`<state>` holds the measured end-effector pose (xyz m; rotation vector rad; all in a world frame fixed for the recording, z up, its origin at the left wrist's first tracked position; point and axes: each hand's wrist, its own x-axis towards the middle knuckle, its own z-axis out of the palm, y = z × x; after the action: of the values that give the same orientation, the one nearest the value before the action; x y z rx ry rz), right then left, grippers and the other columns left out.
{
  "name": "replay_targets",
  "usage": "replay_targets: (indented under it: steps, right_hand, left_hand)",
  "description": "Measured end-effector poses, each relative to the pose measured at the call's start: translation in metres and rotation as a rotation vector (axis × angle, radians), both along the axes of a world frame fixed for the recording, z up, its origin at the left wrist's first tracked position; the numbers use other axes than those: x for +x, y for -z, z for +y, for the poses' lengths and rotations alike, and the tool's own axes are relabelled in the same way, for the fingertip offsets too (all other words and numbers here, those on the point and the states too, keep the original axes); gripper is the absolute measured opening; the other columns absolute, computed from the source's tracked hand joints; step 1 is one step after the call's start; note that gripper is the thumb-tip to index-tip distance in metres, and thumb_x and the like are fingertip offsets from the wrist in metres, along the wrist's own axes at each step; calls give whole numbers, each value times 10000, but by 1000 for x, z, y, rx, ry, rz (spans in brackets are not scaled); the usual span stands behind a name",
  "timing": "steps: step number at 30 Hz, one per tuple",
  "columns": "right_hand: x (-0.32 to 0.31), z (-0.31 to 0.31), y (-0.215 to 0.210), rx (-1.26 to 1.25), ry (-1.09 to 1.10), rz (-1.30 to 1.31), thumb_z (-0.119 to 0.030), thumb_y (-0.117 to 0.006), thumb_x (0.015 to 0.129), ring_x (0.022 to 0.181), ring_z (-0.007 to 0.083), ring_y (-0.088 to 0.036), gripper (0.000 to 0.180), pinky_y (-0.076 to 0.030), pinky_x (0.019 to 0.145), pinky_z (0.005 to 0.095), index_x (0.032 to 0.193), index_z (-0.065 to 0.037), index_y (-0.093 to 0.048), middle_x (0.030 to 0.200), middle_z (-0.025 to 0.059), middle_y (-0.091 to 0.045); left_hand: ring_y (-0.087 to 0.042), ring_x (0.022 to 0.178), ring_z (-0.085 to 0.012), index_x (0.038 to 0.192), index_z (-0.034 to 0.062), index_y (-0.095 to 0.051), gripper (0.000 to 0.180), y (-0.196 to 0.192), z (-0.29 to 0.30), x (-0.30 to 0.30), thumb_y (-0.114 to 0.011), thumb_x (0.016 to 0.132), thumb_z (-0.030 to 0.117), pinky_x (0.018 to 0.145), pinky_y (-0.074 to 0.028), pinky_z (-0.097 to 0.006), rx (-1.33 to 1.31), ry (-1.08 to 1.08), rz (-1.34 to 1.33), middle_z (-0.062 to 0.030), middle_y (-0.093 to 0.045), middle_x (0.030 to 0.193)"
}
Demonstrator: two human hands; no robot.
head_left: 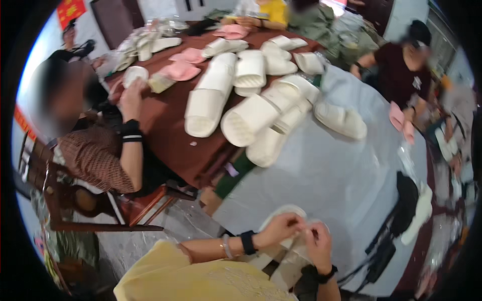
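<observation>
At the near edge of the grey-covered table, my two hands come together, fingertips almost touching. My left hand is closed in a pinch, and my right hand pinches just beside it. Whatever lies between the fingertips is too small to make out. Right beneath them are pale slippers, one with its rounded end showing behind my left hand and another part below, between my wrists. My hands cover much of these slippers.
White slippers lie heaped across the grey and brown-red tabletops, with pink slippers farther back. A black bag-like item with straps and a white sole lie at right. Co-workers sit around; one at left holds a pale slipper beside a wooden chair.
</observation>
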<state>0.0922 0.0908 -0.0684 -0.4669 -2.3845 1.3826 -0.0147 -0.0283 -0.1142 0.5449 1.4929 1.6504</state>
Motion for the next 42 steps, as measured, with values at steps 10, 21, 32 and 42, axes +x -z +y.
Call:
replay_targets:
  steps: [10, 21, 32, 42]
  right_hand:
    - [3, 1, 1, -107, 10, 11, -34, -562, 827, 667, 153, -528, 73, -445, 595, 243, 872, 6, -521, 804, 81, -517]
    - [2, 3, 6, -159, 14, 27, -36, -568, 826, 649, 139, -518, 73, -425, 564, 238, 863, -1, -517, 785, 70, -505]
    - [-13, -2, 6, -53, -25, 66, -41, -564, 817, 657, 217, -513, 68, -432, 599, 298, 862, -4, -529, 775, 113, -519]
    - [-5, -5, 3, -14, 52, -10, -48, -550, 828, 684, 130, -488, 56, -411, 598, 252, 828, -6, -512, 781, 58, -510]
  left_hand:
    - [-550, 751, -58, 935, 2, -558, 116, -19, -1, -6, -564, 884, 106, 671, -462, -213, -46, 36, -53, 0, -590, 819]
    - [-563, 761, -58, 944, 0, -549, 148, -23, 1, -5, -574, 888, 135, 676, -469, -211, -75, 18, -44, -1, -596, 829]
    - [-548, 744, -62, 934, 18, -577, 178, -13, -3, -9, -575, 889, 191, 670, -463, -224, -25, -5, 55, 1, -599, 804]
    - [-526, 679, -121, 888, 25, -545, 141, -17, -1, 2, -597, 861, 154, 635, -439, -272, -11, -98, 454, -51, -565, 774]
